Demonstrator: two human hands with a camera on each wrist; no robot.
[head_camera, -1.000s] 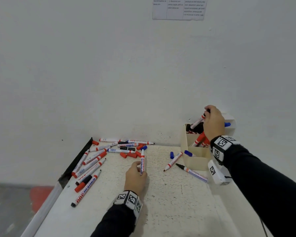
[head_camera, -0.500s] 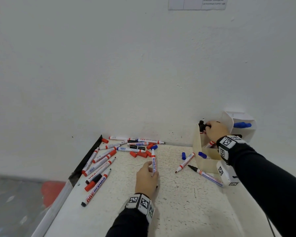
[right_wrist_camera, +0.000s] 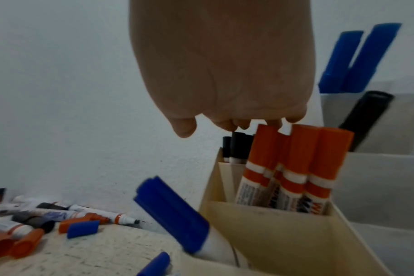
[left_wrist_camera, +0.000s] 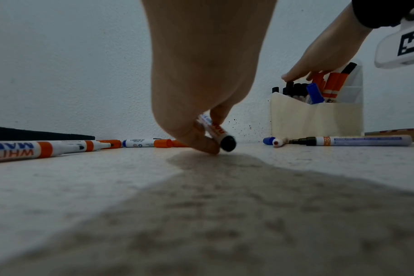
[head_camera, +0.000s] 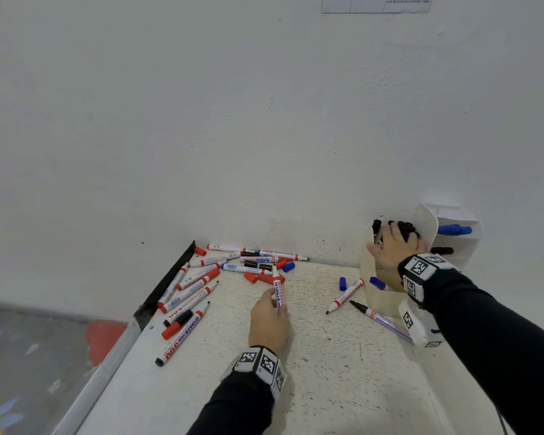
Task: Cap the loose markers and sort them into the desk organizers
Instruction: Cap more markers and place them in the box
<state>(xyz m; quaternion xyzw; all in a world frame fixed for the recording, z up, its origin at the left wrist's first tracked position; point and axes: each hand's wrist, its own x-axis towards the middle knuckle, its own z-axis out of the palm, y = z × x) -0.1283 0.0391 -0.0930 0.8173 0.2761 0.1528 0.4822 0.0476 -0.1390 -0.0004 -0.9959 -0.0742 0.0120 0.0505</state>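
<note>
Your left hand [head_camera: 269, 320] pinches a marker [head_camera: 278, 288] on the table [head_camera: 327, 372], left of the organizer [head_camera: 387, 296]. Your right hand [head_camera: 390, 251] rests straight-fingered on the organizer's markers [right_wrist_camera: 293, 168].

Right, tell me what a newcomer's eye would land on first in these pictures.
First the scatter of loose markers and red caps at the table's far left corner. Then the left hand at mid-table, pinching a whiteboard marker against the surface. Last, the right hand over the cream organizer by the wall, fingers on the tops of the black markers standing beside capped red ones.
</note>
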